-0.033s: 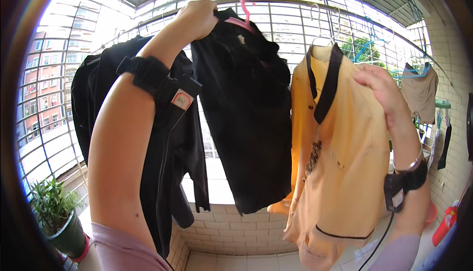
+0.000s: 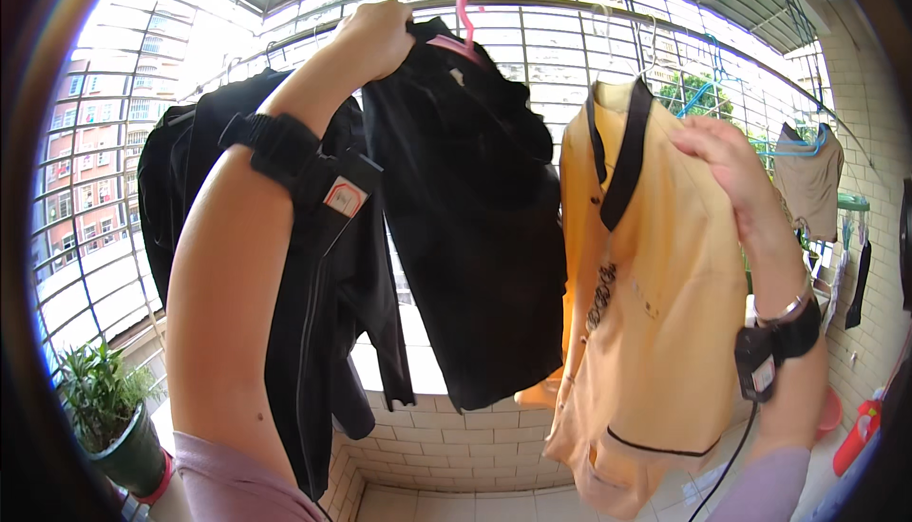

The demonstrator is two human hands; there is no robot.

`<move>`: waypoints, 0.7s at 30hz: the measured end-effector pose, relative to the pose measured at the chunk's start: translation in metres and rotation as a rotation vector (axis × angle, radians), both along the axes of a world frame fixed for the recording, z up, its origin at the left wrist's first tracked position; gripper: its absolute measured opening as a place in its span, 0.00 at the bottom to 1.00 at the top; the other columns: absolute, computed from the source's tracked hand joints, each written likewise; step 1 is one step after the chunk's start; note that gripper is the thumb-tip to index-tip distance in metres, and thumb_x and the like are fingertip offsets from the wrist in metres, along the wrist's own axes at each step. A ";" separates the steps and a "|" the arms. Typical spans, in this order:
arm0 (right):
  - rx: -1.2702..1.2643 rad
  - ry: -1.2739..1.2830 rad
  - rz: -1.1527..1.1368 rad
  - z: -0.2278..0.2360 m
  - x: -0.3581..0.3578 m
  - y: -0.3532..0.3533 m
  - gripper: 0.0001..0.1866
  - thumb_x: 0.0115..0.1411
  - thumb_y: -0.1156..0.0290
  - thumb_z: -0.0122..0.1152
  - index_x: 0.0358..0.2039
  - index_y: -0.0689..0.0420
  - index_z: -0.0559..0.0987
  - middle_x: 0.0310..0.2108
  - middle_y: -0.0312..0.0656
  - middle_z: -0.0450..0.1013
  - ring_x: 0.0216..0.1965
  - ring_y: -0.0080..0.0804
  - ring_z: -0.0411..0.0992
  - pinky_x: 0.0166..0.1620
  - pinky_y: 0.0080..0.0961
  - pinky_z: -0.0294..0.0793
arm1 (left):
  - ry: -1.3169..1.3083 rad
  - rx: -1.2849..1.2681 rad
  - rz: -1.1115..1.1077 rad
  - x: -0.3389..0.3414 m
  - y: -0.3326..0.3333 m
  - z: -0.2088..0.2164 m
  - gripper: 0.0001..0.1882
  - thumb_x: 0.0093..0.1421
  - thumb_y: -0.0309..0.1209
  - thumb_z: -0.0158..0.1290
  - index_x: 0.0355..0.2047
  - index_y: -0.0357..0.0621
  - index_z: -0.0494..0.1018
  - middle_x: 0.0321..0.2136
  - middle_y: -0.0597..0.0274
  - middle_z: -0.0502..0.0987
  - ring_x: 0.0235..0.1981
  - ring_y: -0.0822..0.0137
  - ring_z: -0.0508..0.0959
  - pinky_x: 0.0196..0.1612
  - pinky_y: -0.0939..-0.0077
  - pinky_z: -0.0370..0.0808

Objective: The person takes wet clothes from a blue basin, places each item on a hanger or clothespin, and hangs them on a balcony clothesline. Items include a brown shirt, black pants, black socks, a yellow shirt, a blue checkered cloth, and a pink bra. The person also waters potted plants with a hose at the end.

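My left hand is raised and closed on the upper left edge of a black garment. A pink hanger sits in this garment, with its hook up by the rail. Further right hangs a yellow shirt with a black collar band and dark decoration down its front. My right hand grips the shirt at its right shoulder, fingers together; the thumb is hidden. Behind my left forearm a black jacket hangs, partly covered.
A metal rail runs across before a window grille. Beige shorts hang on a blue hanger at the right. A potted plant stands lower left. A tiled low wall lies below the clothes.
My left hand has shifted slightly left with the black garment and pink hanger. My right hand and the yellow shirt's shoulder have also moved a little left.
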State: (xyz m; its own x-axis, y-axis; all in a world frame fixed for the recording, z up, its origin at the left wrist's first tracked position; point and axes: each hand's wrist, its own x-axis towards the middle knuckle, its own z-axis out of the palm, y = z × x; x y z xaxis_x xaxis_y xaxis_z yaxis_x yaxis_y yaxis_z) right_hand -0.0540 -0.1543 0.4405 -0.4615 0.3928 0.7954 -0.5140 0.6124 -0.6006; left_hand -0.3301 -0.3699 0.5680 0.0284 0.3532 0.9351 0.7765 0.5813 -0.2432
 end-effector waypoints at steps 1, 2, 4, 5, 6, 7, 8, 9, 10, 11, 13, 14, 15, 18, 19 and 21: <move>0.019 -0.046 -0.016 0.007 -0.008 0.000 0.07 0.57 0.71 0.55 0.25 0.61 0.74 0.23 0.35 0.72 0.22 0.19 0.70 0.27 0.18 0.70 | -0.003 0.000 0.032 -0.004 -0.006 0.000 0.14 0.52 0.30 0.50 0.39 0.41 0.76 0.35 0.42 0.77 0.40 0.44 0.77 0.46 0.57 0.73; 0.075 -0.027 0.074 0.016 -0.018 -0.001 0.07 0.57 0.72 0.54 0.25 0.61 0.74 0.22 0.35 0.72 0.22 0.20 0.70 0.27 0.18 0.70 | 0.001 0.002 0.061 -0.008 -0.014 0.000 0.14 0.52 0.30 0.50 0.39 0.40 0.76 0.35 0.42 0.77 0.40 0.44 0.77 0.46 0.57 0.73; 0.094 0.028 0.123 0.026 -0.039 -0.006 0.07 0.57 0.73 0.54 0.24 0.62 0.74 0.22 0.36 0.72 0.22 0.21 0.70 0.27 0.20 0.70 | 0.000 0.053 0.077 -0.015 -0.029 -0.005 0.12 0.53 0.28 0.51 0.37 0.40 0.76 0.34 0.41 0.77 0.39 0.43 0.77 0.45 0.56 0.73; 0.096 -0.034 0.075 0.037 -0.047 -0.009 0.06 0.58 0.72 0.54 0.30 0.62 0.75 0.26 0.37 0.74 0.25 0.20 0.73 0.31 0.16 0.72 | 0.021 0.045 0.117 -0.019 -0.037 -0.007 0.11 0.53 0.28 0.51 0.37 0.39 0.76 0.34 0.41 0.77 0.39 0.43 0.77 0.45 0.56 0.73; 0.116 0.011 0.146 0.043 -0.055 -0.012 0.06 0.57 0.73 0.54 0.27 0.63 0.74 0.25 0.38 0.73 0.24 0.22 0.72 0.29 0.19 0.72 | 0.050 0.036 0.150 -0.022 -0.044 -0.008 0.11 0.54 0.28 0.52 0.36 0.39 0.76 0.33 0.41 0.77 0.38 0.43 0.77 0.45 0.56 0.73; 0.149 0.054 0.237 0.049 -0.065 -0.015 0.07 0.57 0.74 0.53 0.25 0.64 0.74 0.23 0.40 0.72 0.23 0.25 0.71 0.28 0.21 0.71 | 0.087 0.031 0.175 -0.025 -0.051 -0.009 0.10 0.54 0.28 0.52 0.36 0.39 0.75 0.32 0.42 0.77 0.38 0.43 0.77 0.44 0.55 0.73; 0.101 0.063 0.213 0.055 -0.075 -0.018 0.07 0.56 0.75 0.53 0.25 0.64 0.74 0.23 0.41 0.72 0.23 0.26 0.71 0.28 0.21 0.71 | 0.096 0.067 0.126 -0.028 -0.057 -0.013 0.10 0.54 0.30 0.54 0.35 0.38 0.74 0.31 0.43 0.77 0.37 0.44 0.77 0.44 0.55 0.73; 0.138 0.074 0.297 0.062 -0.087 -0.020 0.06 0.56 0.75 0.52 0.25 0.65 0.73 0.23 0.41 0.72 0.22 0.27 0.71 0.28 0.22 0.71 | 0.097 0.065 0.142 -0.030 -0.060 -0.015 0.10 0.54 0.31 0.55 0.35 0.38 0.74 0.31 0.43 0.77 0.37 0.44 0.77 0.44 0.55 0.73; 0.114 0.083 0.278 0.068 -0.100 -0.022 0.06 0.56 0.75 0.53 0.26 0.65 0.74 0.24 0.43 0.71 0.22 0.27 0.70 0.27 0.24 0.72 | 0.099 0.065 0.158 -0.030 -0.064 -0.018 0.11 0.55 0.31 0.55 0.36 0.38 0.73 0.31 0.44 0.77 0.37 0.44 0.77 0.43 0.55 0.73; 0.103 0.098 0.268 0.072 -0.113 -0.023 0.06 0.55 0.76 0.53 0.26 0.66 0.74 0.24 0.44 0.71 0.22 0.29 0.70 0.26 0.26 0.72 | 0.101 0.064 0.174 -0.028 -0.068 -0.021 0.12 0.55 0.32 0.56 0.36 0.38 0.73 0.31 0.44 0.77 0.37 0.44 0.77 0.43 0.55 0.73; 0.044 0.114 0.306 0.072 -0.138 -0.025 0.06 0.55 0.77 0.53 0.26 0.68 0.73 0.23 0.45 0.71 0.21 0.30 0.70 0.26 0.28 0.71 | -0.011 0.040 0.239 -0.019 -0.074 -0.024 0.17 0.56 0.34 0.54 0.44 0.38 0.71 0.37 0.44 0.76 0.41 0.45 0.75 0.46 0.58 0.71; 0.051 0.114 0.296 0.069 -0.147 -0.025 0.06 0.55 0.77 0.52 0.25 0.69 0.73 0.23 0.45 0.71 0.21 0.31 0.69 0.26 0.28 0.71 | -0.069 0.031 0.276 -0.012 -0.075 -0.025 0.21 0.57 0.35 0.54 0.48 0.38 0.70 0.41 0.43 0.75 0.43 0.45 0.74 0.47 0.59 0.71; -0.006 0.085 0.297 0.065 -0.156 -0.027 0.07 0.55 0.77 0.52 0.25 0.70 0.73 0.23 0.46 0.71 0.22 0.31 0.70 0.26 0.28 0.71 | -0.033 0.075 0.286 -0.006 -0.074 -0.030 0.22 0.57 0.38 0.53 0.49 0.39 0.70 0.41 0.44 0.75 0.44 0.45 0.74 0.47 0.59 0.71; -0.061 -0.004 0.323 0.049 -0.171 -0.035 0.11 0.57 0.73 0.53 0.29 0.71 0.74 0.26 0.45 0.72 0.24 0.29 0.70 0.27 0.29 0.72 | 0.130 0.193 0.386 0.011 -0.072 -0.060 0.26 0.60 0.47 0.49 0.54 0.46 0.67 0.42 0.48 0.75 0.46 0.46 0.73 0.48 0.57 0.70; -0.042 0.028 0.358 0.047 -0.172 -0.038 0.12 0.58 0.71 0.54 0.30 0.71 0.74 0.26 0.44 0.72 0.25 0.29 0.70 0.28 0.28 0.72 | 0.266 0.208 0.408 0.016 -0.072 -0.072 0.25 0.61 0.45 0.49 0.54 0.47 0.67 0.45 0.50 0.74 0.49 0.48 0.70 0.50 0.58 0.68; -0.113 0.056 0.373 0.041 -0.169 -0.042 0.15 0.59 0.66 0.56 0.32 0.71 0.74 0.27 0.43 0.72 0.26 0.28 0.71 0.30 0.27 0.73 | 0.412 0.219 0.295 0.026 -0.069 -0.099 0.23 0.60 0.42 0.51 0.54 0.49 0.67 0.49 0.52 0.70 0.52 0.49 0.66 0.54 0.57 0.62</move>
